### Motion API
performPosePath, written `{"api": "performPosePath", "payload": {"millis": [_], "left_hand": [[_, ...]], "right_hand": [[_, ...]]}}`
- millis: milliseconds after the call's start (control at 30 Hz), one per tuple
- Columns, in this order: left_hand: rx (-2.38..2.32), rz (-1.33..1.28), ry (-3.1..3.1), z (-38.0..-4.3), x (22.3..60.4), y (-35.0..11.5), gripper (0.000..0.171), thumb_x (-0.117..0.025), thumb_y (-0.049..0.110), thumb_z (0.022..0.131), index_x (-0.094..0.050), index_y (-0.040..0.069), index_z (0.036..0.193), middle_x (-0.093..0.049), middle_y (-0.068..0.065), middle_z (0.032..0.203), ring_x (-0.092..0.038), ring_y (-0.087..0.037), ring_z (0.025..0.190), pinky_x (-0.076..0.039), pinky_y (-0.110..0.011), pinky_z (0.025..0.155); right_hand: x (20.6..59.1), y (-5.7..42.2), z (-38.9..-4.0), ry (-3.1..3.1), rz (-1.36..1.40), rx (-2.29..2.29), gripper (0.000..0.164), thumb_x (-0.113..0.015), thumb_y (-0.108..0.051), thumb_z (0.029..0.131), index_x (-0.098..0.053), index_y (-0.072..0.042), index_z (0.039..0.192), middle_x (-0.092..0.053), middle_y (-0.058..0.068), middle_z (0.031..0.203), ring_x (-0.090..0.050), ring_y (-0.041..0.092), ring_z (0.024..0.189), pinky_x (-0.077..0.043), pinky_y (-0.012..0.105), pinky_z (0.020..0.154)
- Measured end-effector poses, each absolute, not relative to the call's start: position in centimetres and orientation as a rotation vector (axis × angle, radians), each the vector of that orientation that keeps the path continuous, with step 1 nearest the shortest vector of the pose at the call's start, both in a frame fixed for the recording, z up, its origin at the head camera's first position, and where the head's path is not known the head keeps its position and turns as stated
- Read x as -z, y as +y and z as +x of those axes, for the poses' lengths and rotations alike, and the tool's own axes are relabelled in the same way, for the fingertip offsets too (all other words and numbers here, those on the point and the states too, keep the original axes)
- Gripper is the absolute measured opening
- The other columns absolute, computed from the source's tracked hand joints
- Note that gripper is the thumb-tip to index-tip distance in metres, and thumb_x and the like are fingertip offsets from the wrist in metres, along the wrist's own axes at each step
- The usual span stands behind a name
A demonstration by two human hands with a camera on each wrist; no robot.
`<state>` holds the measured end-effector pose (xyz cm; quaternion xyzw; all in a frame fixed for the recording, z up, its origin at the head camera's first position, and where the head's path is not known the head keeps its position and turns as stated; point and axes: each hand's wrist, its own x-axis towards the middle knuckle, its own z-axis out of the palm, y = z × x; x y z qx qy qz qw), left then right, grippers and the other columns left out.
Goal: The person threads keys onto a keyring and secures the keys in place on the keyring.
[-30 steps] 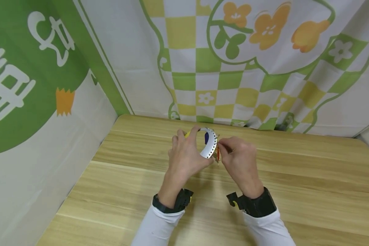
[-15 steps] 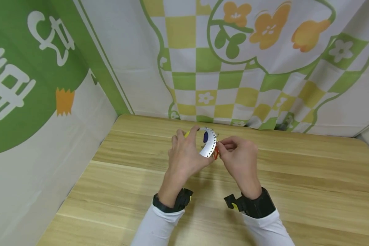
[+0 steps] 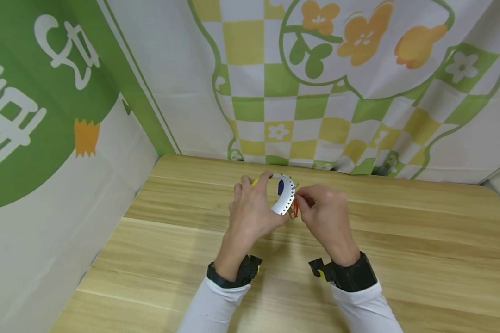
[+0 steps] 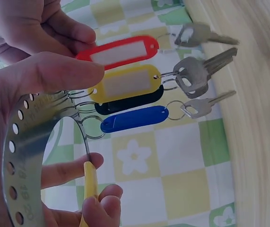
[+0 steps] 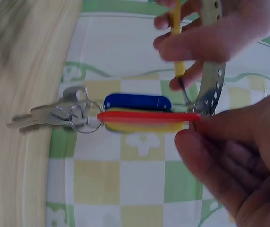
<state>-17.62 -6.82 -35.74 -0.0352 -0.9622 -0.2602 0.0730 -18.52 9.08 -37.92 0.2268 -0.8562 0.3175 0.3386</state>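
My left hand (image 3: 250,208) grips a curved metal key holder, its plate (image 4: 26,137) pierced by a row of numbered holes. The holder's yellow sleeve (image 4: 91,182) lies by the fingers in the left wrist view. My right hand (image 3: 327,212) pinches the ring end of a red key tag (image 5: 149,116) beside the plate's edge. A yellow key tag (image 4: 125,86), a dark key tag (image 4: 144,101) and a blue key tag (image 4: 135,119) hang from small rings at the holder. Metal keys (image 4: 194,78) dangle from the tags. The right fingertips partly hide the red tag's ring.
Both hands are above a wooden table (image 3: 171,259). A checked, flower-printed cloth (image 3: 250,111) hangs behind its far edge, and a green and white cloth (image 3: 121,185) covers the left side. Each wrist wears a black strap (image 3: 354,275).
My right hand has shifted slightly left and then back right, while the red tag has swung and turned beside the plate. My left hand keeps its grip on the key holder.
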Motion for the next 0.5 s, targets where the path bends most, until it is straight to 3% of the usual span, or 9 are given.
{"api": "performPosePath", "payload": {"millis": [200, 367, 500], "left_hand": [[0.779, -0.108, -2.888, -17.60, 35.68, -6.94, 0.095, -0.078, 0.048, 0.053, -0.040, 0.026, 0.138, -0.041, -0.015, 0.118, -0.042, -0.029, 0.101, -0.041, -0.047, 0.066], [0.772, -0.101, -2.866, -17.64, 35.71, -7.04, 0.092, -0.076, 0.051, 0.055, -0.041, 0.024, 0.136, -0.041, -0.010, 0.105, -0.041, -0.026, 0.092, -0.040, -0.042, 0.061], [0.770, -0.090, -2.867, -17.63, 35.67, -7.08, 0.093, -0.077, 0.048, 0.054, -0.041, 0.024, 0.137, -0.041, -0.010, 0.105, -0.041, -0.026, 0.092, -0.040, -0.042, 0.060]], "right_hand": [[37.85, 9.22, -18.50, -2.262, 0.615, -0.813, 0.004, -0.069, -0.007, 0.075, -0.069, -0.010, 0.079, -0.060, -0.003, 0.068, -0.054, 0.003, 0.058, -0.042, 0.020, 0.054], [37.73, 8.70, -18.18, -2.351, 0.384, -1.047, 0.006, -0.069, -0.017, 0.077, -0.068, -0.011, 0.079, -0.063, -0.004, 0.067, -0.056, 0.002, 0.057, -0.044, 0.020, 0.052], [37.59, 8.28, -17.90, -2.390, 0.214, -1.257, 0.010, -0.067, -0.020, 0.079, -0.067, -0.011, 0.079, -0.062, -0.004, 0.064, -0.057, 0.006, 0.051, -0.044, 0.024, 0.048]]}}
